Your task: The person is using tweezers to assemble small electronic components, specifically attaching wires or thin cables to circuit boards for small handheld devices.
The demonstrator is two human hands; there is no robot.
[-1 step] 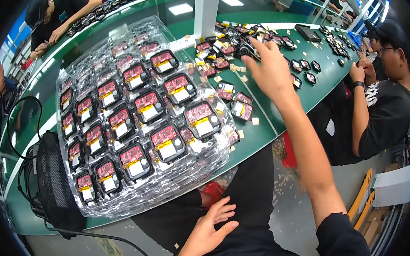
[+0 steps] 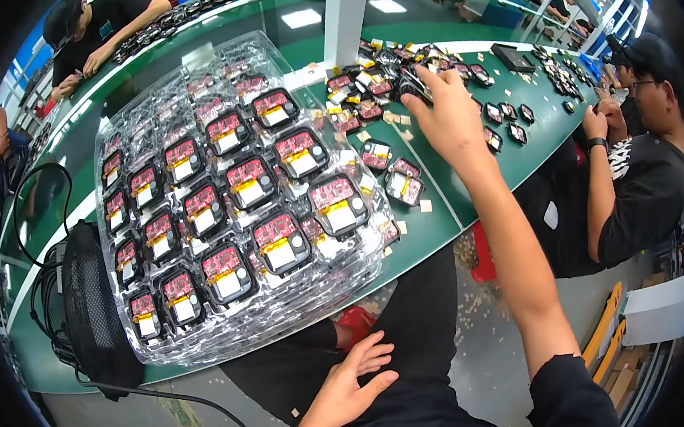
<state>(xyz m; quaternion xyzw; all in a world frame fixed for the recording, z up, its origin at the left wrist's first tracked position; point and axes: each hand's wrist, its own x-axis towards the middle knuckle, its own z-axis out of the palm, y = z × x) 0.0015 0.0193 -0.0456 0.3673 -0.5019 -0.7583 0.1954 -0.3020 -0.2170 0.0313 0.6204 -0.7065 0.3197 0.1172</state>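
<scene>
My right hand (image 2: 454,120) reaches over the green bench to a pile of black-rimmed electronic units (image 2: 362,87). Its thumb and forefinger are on either side of a tilted black electronic unit (image 2: 414,85); the other fingers partly hide the contact. My left hand (image 2: 356,381) hovers over my lap, empty, with its fingers loosely spread. In front of me lies a stack of clear plastic trays (image 2: 209,351). The top tray carries rows of square black cases (image 2: 252,180) with red circuit boards, yellow tape and white blocks. Two loose units (image 2: 404,184) lie right of the stack.
At the left stands a black mesh bag (image 2: 93,307) with cables. A white post (image 2: 346,21) rises behind the trays. Small pale squares (image 2: 425,206) litter the green bench (image 2: 443,199). A co-worker (image 2: 637,172) sits at the right; another person (image 2: 108,32) works across the bench.
</scene>
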